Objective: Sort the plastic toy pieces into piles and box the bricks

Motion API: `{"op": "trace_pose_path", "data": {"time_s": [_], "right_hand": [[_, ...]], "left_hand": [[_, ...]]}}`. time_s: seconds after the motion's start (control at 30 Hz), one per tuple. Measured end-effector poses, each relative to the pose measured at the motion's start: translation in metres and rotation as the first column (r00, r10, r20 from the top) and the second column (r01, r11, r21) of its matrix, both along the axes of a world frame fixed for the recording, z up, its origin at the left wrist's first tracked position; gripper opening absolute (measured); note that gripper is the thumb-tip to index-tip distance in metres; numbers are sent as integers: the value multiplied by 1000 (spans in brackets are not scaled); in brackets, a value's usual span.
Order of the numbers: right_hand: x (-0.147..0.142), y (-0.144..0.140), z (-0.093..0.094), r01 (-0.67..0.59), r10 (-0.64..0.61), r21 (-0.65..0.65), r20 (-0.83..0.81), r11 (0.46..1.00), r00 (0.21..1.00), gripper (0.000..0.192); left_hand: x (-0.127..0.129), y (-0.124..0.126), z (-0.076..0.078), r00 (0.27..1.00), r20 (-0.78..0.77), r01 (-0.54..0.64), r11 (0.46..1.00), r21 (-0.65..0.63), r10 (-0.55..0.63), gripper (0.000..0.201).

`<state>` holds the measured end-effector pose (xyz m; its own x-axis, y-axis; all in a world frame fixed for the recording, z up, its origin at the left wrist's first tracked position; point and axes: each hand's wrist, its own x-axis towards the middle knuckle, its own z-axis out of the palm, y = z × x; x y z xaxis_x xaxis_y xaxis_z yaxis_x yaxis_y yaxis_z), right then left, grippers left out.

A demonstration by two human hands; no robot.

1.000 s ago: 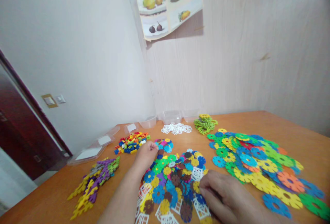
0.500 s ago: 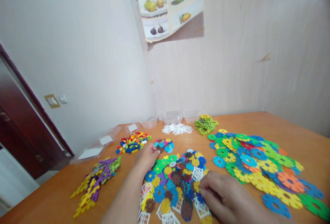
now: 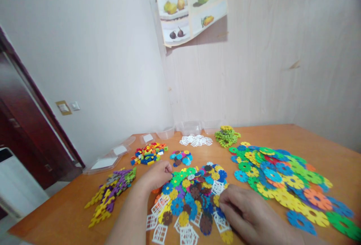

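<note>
A mixed heap of small notched plastic discs (image 3: 177, 206) in blue, yellow, green and brown lies before me. Several white lattice window pieces (image 3: 217, 187) are scattered in it and along its near edge. At the heap's far left edge is my left hand (image 3: 159, 174), fingers curled closed; whatever they may hold is hidden. Just beyond it sits a smaller cluster of discs (image 3: 186, 160). My right hand (image 3: 245, 209) rests against the heap's right side with bent fingers pressed together, and its fingertips are mostly out of sight.
Large notched discs (image 3: 293, 181) spread over the table's right side. Small bricks (image 3: 149, 154), purple and yellow interlocking pieces (image 3: 113, 190), a white window-piece pile (image 3: 196, 140) and green pieces (image 3: 227, 137) surround the heap. Clear containers (image 3: 191, 127) and lids (image 3: 101, 163) line the back and left.
My left hand has drawn back from the small disc cluster toward the near heap's left edge. My right hand has stayed by the heap's right side. The view has shifted slightly.
</note>
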<state>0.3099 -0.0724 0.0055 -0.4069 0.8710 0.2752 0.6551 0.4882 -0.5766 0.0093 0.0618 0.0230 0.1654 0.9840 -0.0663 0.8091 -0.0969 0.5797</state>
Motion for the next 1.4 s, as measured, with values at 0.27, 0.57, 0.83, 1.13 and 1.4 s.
{"op": "trace_pose_path", "data": {"time_s": [0.27,0.57,0.83,1.13,1.4], "right_hand": [[0,1,-2,-6,6,17,-35,1000,999,21],[1,1,-1,-10,10,-5,-28,1000,1000,23],[1,0,1,0,0,7,-11,1000,1000,23],[-3,-2,1,32,-31,38,-25,999,999,20],[-5,-1,3,58,-52,80,-67,995,996,17]], "left_hand": [[-3,-1,2,999,27,24,1000,-16,-24,13],[3,13,-4,897,395,-269,954,132,198,18],[2,-1,3,985,159,60,997,41,-65,18],[7,-9,5,990,14,144,988,-63,-144,22],[17,-14,18,970,218,105,994,22,-107,19]]}}
